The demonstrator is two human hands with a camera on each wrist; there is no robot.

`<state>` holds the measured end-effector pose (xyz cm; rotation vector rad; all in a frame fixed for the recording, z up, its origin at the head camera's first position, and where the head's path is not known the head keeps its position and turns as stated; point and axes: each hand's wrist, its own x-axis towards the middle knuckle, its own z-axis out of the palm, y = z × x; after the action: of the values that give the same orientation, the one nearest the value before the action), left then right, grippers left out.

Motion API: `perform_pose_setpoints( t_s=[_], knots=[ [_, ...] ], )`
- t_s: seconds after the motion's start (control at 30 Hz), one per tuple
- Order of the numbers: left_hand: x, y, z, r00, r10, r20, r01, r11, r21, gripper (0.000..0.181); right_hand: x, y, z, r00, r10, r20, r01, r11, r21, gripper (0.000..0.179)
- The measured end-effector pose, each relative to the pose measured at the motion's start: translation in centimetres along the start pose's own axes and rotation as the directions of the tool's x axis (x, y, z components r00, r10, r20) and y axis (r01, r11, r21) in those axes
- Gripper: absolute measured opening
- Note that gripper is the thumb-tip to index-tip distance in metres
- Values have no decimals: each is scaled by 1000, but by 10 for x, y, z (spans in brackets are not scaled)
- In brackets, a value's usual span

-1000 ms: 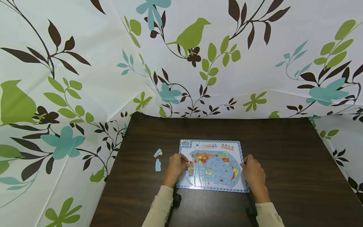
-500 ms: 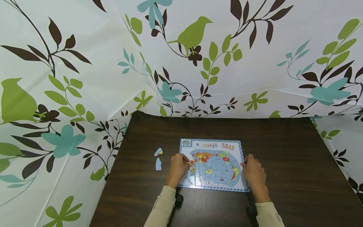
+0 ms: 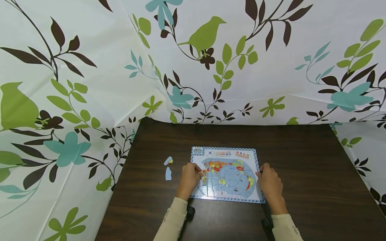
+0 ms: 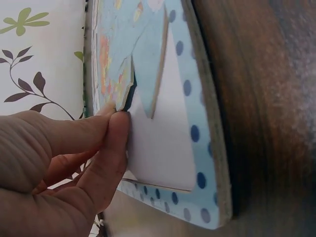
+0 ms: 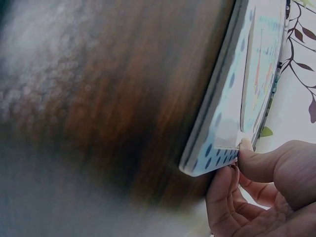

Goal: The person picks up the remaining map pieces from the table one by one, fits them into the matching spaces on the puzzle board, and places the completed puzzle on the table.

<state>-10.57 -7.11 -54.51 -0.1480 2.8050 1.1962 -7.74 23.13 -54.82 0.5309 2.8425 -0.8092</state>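
Note:
A world-map jigsaw puzzle [image 3: 232, 180] in a white board with a blue dotted border [image 3: 227, 200] lies on the dark table. My left hand [image 3: 188, 180] is over the board's left side, pinching a puzzle piece [image 4: 127, 81] between thumb and fingers. In the left wrist view that piece is tilted up at the map's edge, with a dark gap beneath it. Bare white backing [image 4: 165, 148] shows beside it. My right hand [image 3: 270, 185] grips the board's right edge; its thumb [image 5: 254, 160] lies on top and the other fingers are at the side.
Two loose puzzle pieces lie left of the board, one plain blue [image 3: 168, 174] and one blue with coloured land [image 3: 168, 161]. Dark wooden table [image 3: 307, 167] surrounds the board. A patterned cloth [image 3: 235, 73] with birds and leaves hangs behind and at the sides.
My left hand and forearm have shifted slightly right, still pinching at the map's left edge. The right hand keeps its place on the board.

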Motion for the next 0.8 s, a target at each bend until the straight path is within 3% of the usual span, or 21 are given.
perform_pose_setpoints(
  t_s=[0.2, 0.8],
  knots=[
    [0, -2, 2, 999, 49, -6, -49, 999, 21, 16, 1, 1, 1, 1000, -2, -2, 2, 1000, 0, 26],
    [2, -4, -7, 996, 92, 21, -92, 996, -15, 15, 0, 2, 2, 999, -31, -17, 31, 1000, 2, 25]
  ],
)
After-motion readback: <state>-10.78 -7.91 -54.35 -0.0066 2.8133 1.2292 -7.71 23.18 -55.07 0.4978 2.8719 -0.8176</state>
